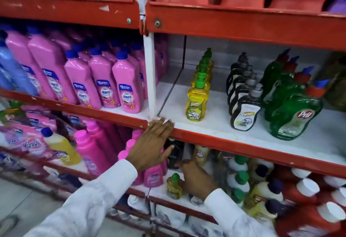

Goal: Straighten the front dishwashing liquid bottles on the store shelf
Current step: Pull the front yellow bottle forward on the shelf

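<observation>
Left hand (152, 143) lies spread on the shelf edge (243, 146); right hand (196, 177) maybe grips a small bottle (174, 187); turn labels forward gently.

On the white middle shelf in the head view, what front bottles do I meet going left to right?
Pink Shakti bottle → white upright post → yellow Super bottle → dark Super bottle → green Pril bottle.

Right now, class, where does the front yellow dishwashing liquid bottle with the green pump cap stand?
In the head view, the front yellow dishwashing liquid bottle with the green pump cap stands upright on the white middle shelf, right of the white upright post and left of the dark bottles.
</observation>
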The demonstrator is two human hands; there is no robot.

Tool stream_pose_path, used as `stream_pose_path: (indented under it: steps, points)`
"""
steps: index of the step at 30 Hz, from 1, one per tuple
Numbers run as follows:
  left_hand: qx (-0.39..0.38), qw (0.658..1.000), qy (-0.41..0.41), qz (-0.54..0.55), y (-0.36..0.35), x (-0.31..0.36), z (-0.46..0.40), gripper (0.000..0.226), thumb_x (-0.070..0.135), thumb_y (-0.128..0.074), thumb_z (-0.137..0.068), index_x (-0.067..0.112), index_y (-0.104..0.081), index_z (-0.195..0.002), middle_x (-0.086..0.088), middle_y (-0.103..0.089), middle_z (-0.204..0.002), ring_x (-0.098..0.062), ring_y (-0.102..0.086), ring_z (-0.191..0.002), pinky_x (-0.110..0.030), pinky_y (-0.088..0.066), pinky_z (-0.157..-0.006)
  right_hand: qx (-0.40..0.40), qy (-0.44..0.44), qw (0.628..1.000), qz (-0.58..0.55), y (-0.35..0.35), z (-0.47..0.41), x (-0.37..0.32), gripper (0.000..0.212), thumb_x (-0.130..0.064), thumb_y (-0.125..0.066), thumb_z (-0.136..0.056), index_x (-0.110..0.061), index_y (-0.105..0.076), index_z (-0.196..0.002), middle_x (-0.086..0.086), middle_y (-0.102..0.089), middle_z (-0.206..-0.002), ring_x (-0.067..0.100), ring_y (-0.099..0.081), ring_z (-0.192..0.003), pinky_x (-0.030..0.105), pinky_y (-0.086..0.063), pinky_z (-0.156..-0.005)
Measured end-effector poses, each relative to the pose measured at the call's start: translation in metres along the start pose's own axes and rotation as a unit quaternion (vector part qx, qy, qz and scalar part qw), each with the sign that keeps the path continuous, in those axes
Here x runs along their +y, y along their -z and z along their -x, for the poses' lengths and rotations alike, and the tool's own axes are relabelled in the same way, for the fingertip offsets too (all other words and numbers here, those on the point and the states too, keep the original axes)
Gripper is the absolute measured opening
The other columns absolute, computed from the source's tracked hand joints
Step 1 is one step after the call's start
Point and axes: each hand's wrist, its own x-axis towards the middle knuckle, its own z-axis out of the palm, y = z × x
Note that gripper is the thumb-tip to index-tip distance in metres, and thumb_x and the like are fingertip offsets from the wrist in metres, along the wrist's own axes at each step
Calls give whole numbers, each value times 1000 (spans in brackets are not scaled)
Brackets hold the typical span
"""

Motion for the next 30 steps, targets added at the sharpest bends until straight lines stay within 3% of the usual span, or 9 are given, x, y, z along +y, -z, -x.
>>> stream_pose_path:
  steps: [5, 10, 13, 18, 23, 30]
  points:
    - [-2, 999, 18, 38, -4, 3, 3, 70, 41, -49, -93, 12, -22, -150, -9, -31, -158, -23, -22, -148, -40, -12, -123, -57, -53, 996, -33, -23, -11, -8, 38, -17, -59, -88, -10, -61, -125, 20, -63, -129, 38, -61, -119, 42, -52, -99]
    - [1, 997, 26, 76, -1, 5, 1, 64, 17, -52, -89, 10, -28, -148, -10, -36, -155, -24, -27, -146, -37, -14, -123, -25, -89, 995, -42, -25, -14, -13, 28, -24, -68, -78, -13, -76, -102, 18, -75, -108, 35, -70, -102, 35, -57, -91]
    - [7, 994, 36, 99, -1, 1, -3, 70, 2, -51, -82, 12, -29, -148, -7, -38, -155, -21, -28, -145, -33, -17, -122, 4, -85, 993, -78, -3, -1, -21, 32, -22, -72, -70, -17, -78, -100, 12, -77, -103, 28, -71, -97, 31, -57, -87]
    - [35, 988, 45, 143, 1, -4, -3, 76, -9, -49, -74, 15, -38, -145, -4, -43, -152, -19, -34, -143, -29, -15, -118, 109, -86, 978, -157, 82, 34, -39, 46, -17, -86, -60, -24, -76, -104, -6, -77, -99, 10, -70, -86, 29, -60, -84]
    - [67, 982, 49, 167, -1, -2, -3, 78, -15, -49, -68, 13, -46, -140, -6, -50, -147, -23, -41, -139, -40, -33, -116, 239, -41, 948, -204, 181, 61, -63, 42, -20, -87, -56, -24, -77, -96, -7, -78, -79, -1, -65, -59, 20, -59, -65]
    - [58, 983, 58, 161, -6, -2, 0, 76, -6, -52, -73, 18, -39, -144, -2, -43, -152, -22, -32, -144, -41, -33, -116, 319, 18, 934, -159, 244, 37, -66, 44, -21, -87, -64, -20, -77, -107, -6, -79, -86, -1, -68, -65, 17, -59, -68]
